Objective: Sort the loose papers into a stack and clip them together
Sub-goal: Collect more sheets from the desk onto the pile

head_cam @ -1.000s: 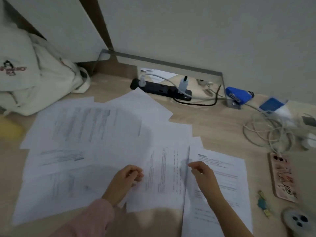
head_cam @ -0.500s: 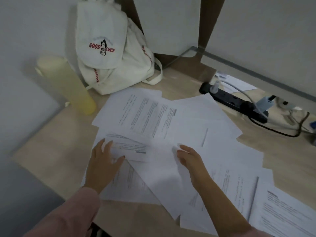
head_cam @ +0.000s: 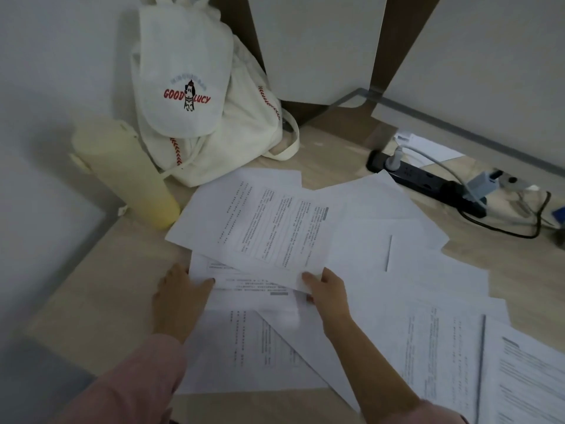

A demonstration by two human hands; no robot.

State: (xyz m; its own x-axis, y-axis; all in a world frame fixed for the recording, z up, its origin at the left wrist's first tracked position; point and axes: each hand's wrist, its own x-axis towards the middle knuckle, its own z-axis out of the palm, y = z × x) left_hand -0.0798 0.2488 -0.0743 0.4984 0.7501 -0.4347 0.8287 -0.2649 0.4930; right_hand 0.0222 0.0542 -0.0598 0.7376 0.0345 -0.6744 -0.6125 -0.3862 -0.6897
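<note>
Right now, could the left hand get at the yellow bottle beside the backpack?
Probably yes. The left hand lies flat on the papers, holding nothing, and only bare desk shows between it and the yellow bottle standing by the backpack. Nothing seems to block the way.

The camera rides on my head, wide-angle, and looks forward and down at the desk (head_cam: 91, 286) from close above. My left hand (head_cam: 180, 298) and right hand (head_cam: 328, 296) sit low in mid-frame on the papers (head_cam: 275, 228), with my forearms entering from the bottom edge. The view faces the wall corner, with the backpack (head_cam: 189, 102) at top left and the power strip (head_cam: 428, 185) toward the right edge.
</note>
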